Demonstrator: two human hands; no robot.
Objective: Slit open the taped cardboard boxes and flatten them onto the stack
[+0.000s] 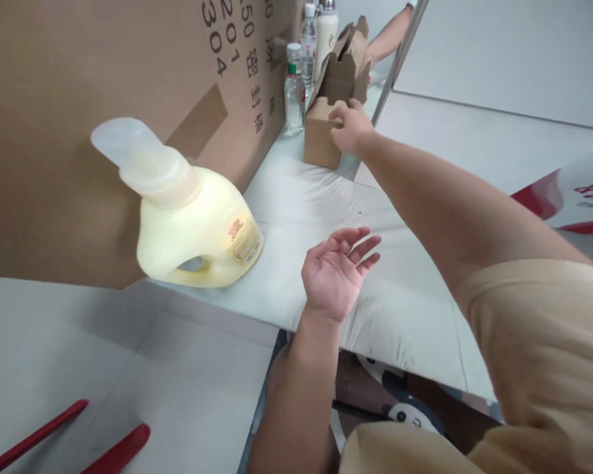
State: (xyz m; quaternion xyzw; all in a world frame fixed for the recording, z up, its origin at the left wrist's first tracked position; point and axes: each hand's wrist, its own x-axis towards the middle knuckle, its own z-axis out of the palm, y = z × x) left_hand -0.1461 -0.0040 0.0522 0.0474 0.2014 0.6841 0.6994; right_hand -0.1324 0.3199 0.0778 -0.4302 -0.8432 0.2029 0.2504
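My right hand (353,128) reaches across to the far end of the table, its fingers hooked over the near rim of a small open cardboard box (322,135). The box's flaps stand up and its inside is mostly hidden. Palm up above the tabletop, my left hand (332,280) is held with its fingers loosely apart and nothing in it. To its left stands a large pale-yellow jug of liquid detergent (202,217) with a translucent cap and a looped handle.
A very large printed carton (178,59) stands along the left. Clear bottles (295,99) and a white flask (326,33) are beside the small box. Beyond it shows another forearm (390,36), possibly a reflection. Red strips (118,451) lie lower left; a red-and-white package (573,191) is at right.
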